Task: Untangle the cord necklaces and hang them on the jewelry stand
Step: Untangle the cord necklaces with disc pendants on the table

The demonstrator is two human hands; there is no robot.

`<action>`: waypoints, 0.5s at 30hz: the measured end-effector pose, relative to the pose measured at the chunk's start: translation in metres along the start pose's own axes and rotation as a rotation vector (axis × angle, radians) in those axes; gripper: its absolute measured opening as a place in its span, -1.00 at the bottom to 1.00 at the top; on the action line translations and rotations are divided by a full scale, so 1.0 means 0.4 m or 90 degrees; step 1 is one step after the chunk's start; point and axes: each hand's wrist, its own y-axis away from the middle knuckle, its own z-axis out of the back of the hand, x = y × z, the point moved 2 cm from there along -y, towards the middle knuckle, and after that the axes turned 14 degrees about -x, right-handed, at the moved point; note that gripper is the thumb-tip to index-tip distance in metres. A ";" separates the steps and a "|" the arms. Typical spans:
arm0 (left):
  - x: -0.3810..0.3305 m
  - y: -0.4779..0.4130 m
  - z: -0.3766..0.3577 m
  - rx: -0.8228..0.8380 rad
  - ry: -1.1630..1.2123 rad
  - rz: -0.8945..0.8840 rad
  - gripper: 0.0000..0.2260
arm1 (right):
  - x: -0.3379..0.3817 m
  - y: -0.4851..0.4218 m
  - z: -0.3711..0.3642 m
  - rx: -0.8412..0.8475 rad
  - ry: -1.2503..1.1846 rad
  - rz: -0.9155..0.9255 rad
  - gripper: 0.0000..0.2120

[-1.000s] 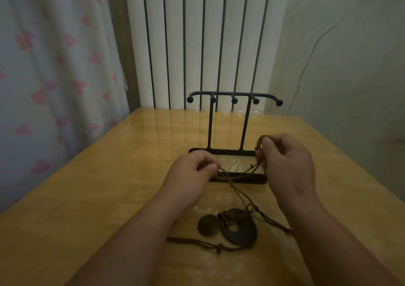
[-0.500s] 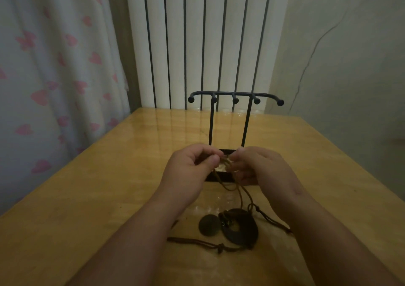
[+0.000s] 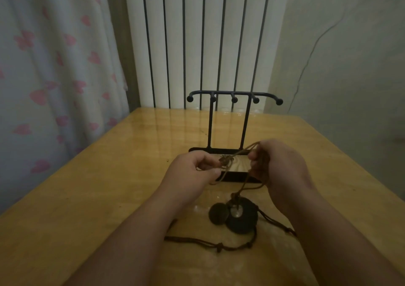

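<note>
A black jewelry stand (image 3: 234, 98) with a hooked top bar stands on the wooden table (image 3: 109, 187), nothing hanging from it. In front of its base, my left hand (image 3: 192, 171) pinches a light brown cord (image 3: 238, 153) at a small knot. My right hand (image 3: 278, 165) grips the same cord's loops a little higher. The cord runs down to a dark ring pendant (image 3: 242, 219) lying on the table beside a smaller dark disc pendant (image 3: 218, 214). A darker knotted cord (image 3: 197, 240) trails across the table below them.
A white radiator (image 3: 197, 44) stands behind the table's far edge. A curtain with pink hearts (image 3: 54, 77) hangs to the left. A plain wall with a thin cable is at the right.
My hands, close together half a second ago, have moved apart. The right hand has lifted and drawn the cord taut toward the right. The pendants stay on the table.
</note>
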 end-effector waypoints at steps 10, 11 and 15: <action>0.010 -0.019 0.026 -0.123 0.027 0.049 -0.86 | -0.006 -0.023 0.035 0.013 0.016 -0.075 -0.73; 0.014 -0.022 0.029 -0.129 0.043 0.059 -0.82 | -0.007 -0.027 0.037 0.042 0.036 -0.082 -0.72; 0.028 -0.031 0.032 -0.112 0.147 0.123 -0.74 | -0.014 -0.032 0.036 0.157 0.306 -0.078 -0.78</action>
